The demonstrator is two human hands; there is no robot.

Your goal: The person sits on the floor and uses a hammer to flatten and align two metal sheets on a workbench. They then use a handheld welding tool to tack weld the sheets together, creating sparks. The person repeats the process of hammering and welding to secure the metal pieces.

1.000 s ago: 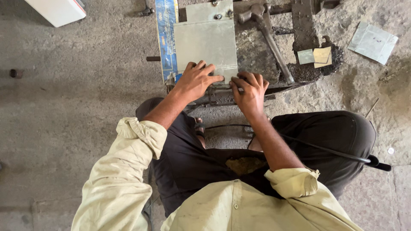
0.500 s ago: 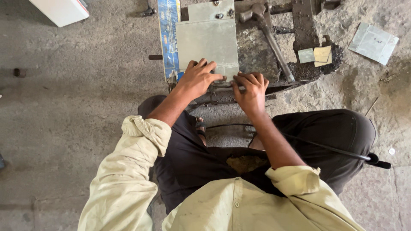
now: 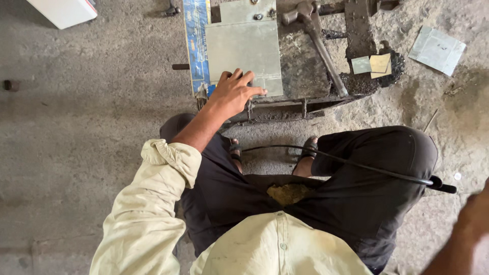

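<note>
Lying under the left hand (image 3: 234, 94)'s grip, the metal sheet (image 3: 243, 48).

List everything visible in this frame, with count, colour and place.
metal sheet: 1, grey, on the work block, under the left hand
blue strip: 1, blue, along the sheet's left edge
hammer: 1, dark, right of the sheet
work block: 1, dark, on the floor ahead
small cards: 2, pale, by the block's right end
loose sheet: 1, grey, floor, upper right
white box: 1, top left
cable: 1, black, across the lap
left hand: flat on the sheet
right hand: blurred, at the right edge
</note>
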